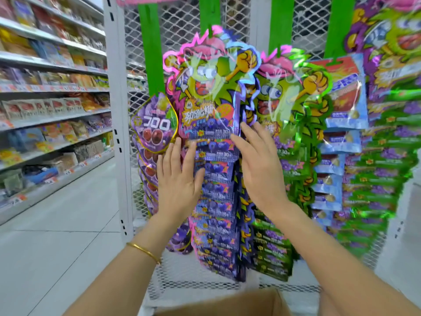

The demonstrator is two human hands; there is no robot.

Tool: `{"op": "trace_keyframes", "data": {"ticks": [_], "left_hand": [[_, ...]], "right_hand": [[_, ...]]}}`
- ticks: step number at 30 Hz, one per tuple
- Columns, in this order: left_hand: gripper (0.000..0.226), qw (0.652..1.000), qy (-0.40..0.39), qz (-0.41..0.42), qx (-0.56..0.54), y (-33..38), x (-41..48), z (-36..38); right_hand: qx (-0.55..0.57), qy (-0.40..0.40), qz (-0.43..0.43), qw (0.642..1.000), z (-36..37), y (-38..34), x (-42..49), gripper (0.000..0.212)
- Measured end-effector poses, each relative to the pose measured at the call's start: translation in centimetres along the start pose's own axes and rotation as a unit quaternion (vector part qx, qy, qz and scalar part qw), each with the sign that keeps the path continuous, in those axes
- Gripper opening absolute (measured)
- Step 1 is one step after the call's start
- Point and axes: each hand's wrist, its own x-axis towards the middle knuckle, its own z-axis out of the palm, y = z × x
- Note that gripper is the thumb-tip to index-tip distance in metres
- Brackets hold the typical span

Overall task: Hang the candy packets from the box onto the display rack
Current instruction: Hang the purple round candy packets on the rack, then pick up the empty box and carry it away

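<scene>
Both hands are up at the display rack (182, 23), a white wire mesh with green strips (145, 42) running down it. The left hand (180, 179) lies flat on the left edge of a hanging column of blue-purple candy packets (216, 201). Its fingers are straight and spread, so the grip is wide and holds nothing. The right hand (259, 169) is also wide, with straight fingers against the right edge of the same column, and it holds nothing. A thin gold bangle (144, 249) sits on the left wrist.

The column hangs from the top of a green strip and reaches down almost to the cardboard box (227, 303). Only the open top edge of the box shows at the bottom of the view, and I cannot tell what is inside it.

The place is crowded. Round purple grape packets (157, 124) hang just beside the left hand and press against the column. On the other side, a column of green packets (284, 99) overlaps it behind the right hand, and light-blue packets (346, 103) hang further right. A white post (116, 110) separates the rack from long store shelves (52, 87) full of snacks, above a pale tiled floor (57, 236).
</scene>
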Motion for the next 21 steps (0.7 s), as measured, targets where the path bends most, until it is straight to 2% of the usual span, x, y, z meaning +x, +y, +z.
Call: {"op": "trace_keyframes", "data": {"ticks": [3,5,8,11,14,17,19,21], "left_hand": [[0.050,1.000,0.019,-0.004,-0.017,0.9,-4.9,0.2],[0.048,0.999,-0.004,-0.034,-0.024,1.2,-9.6,0.7],[0.049,0.990,-0.085,-0.112,-0.002,0.9,-17.7,2.0],[0.054,0.960,-0.185,-0.204,0.055,0.2,-25.6,3.0],[0.057,0.897,-0.277,-0.332,0.092,-0.4,-31.3,3.0],[0.064,0.792,-0.383,-0.462,0.111,-1.4,-35.6,2.9],[0.064,0.745,-0.432,-0.491,0.132,-2.1,-38.4,2.8],[0.057,0.723,-0.465,-0.483,0.170,-2.9,-40.4,2.8]], "right_hand": [[0.040,-0.012,-0.004,0.999,-0.9,0.1,-4.8,0.041],[0.061,-0.036,0.000,0.997,-1.0,0.2,-9.3,0.039],[0.078,-0.130,0.012,0.988,0.0,0.3,-17.0,0.041],[0.104,-0.253,0.028,0.961,1.4,0.3,-23.9,0.042],[0.121,-0.370,0.069,0.919,3.1,0.2,-29.0,0.044],[0.120,-0.478,0.081,0.867,5.1,-0.1,-32.6,0.044],[0.120,-0.533,0.078,0.834,6.6,-0.2,-34.5,0.044],[0.119,-0.574,0.075,0.807,8.0,-0.5,-35.7,0.045]]}}
